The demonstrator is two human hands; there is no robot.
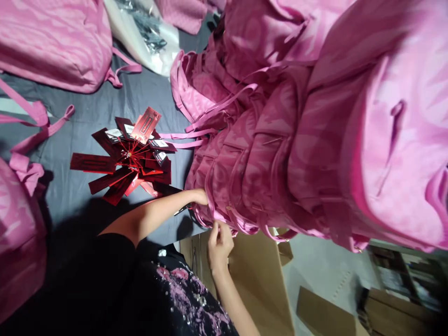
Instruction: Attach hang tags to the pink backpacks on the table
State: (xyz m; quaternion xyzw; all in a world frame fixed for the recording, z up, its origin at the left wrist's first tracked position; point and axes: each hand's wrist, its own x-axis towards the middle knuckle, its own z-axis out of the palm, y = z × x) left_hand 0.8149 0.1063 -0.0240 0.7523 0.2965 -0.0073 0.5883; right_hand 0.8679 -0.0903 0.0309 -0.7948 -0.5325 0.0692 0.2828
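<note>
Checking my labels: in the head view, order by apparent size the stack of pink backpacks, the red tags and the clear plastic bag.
1. stack of pink backpacks, closest to camera.
2. red tags.
3. clear plastic bag, partly out of frame, so unsure.

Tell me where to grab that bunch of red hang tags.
Take the bunch of red hang tags at its centre, where the red strings gather, pinching from above. The tags lie flat on the dark cloth and fan outward from that point, so lifting one tag's end would probably drag the rest.
</note>
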